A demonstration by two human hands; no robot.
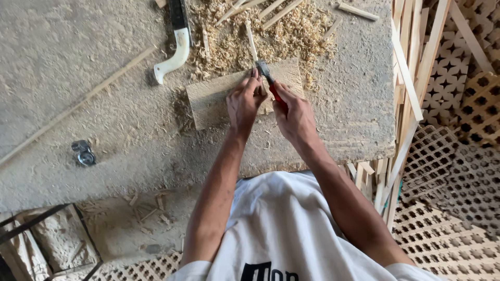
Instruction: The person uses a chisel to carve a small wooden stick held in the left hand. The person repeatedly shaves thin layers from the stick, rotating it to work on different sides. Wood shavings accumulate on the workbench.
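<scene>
A thin pale wooden stick (252, 41) lies on a flat wooden block (219, 96) near the middle of the tabletop (78, 62). The left hand (244, 101) has its grip pinched shut on the stick's near end. The right hand (294, 114) is closed around a red-handled chisel (270, 80), its blade touching the stick. Shavings (281, 36) crowd the far side; a white-handled saw (177, 44) lies to the left. The tabletop's edge with leaning slats (411, 88) is close on the right.

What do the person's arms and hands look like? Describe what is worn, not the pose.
Both the left hand and right hand are bare: no gloves, rings or watch visible. The forearms are uncovered. A white short-sleeved shirt with a dark printed mark on the chest covers the torso.
</scene>
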